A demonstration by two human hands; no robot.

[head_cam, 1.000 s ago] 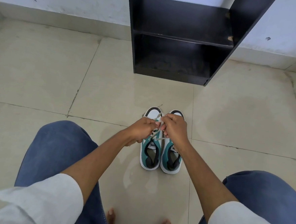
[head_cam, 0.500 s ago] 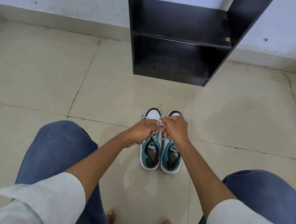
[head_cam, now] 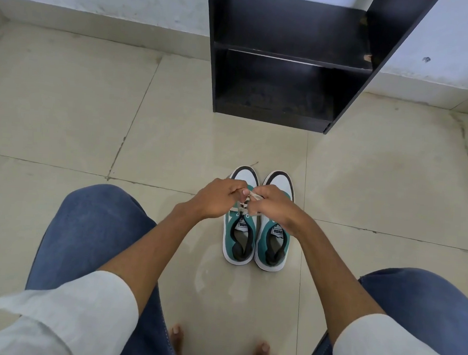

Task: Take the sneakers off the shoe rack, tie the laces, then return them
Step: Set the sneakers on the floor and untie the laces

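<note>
Laces drawn in over the left sneaker

Hands closer together than a second ago, fists meeting above the left sneaker (head_cam: 240,227). Left hand (head_cam: 217,199) closed on one strand of the pale laces (head_cam: 246,201), right hand (head_cam: 274,205) pinching the other. Likely a knot being pulled snug; bow not yet visible. Both sneakers side by side on the floor (head_cam: 93,112), toes toward the black shoe rack (head_cam: 291,56), well short of it. Teal sides, white toes, dark toe trim, white soles. Right sneaker (head_cam: 274,244) partly covered by the right wrist, its lacing hidden.

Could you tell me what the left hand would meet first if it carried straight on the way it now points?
Most likely the right hand, almost touching it over the left sneaker's laces; depth is uncertain.
</note>
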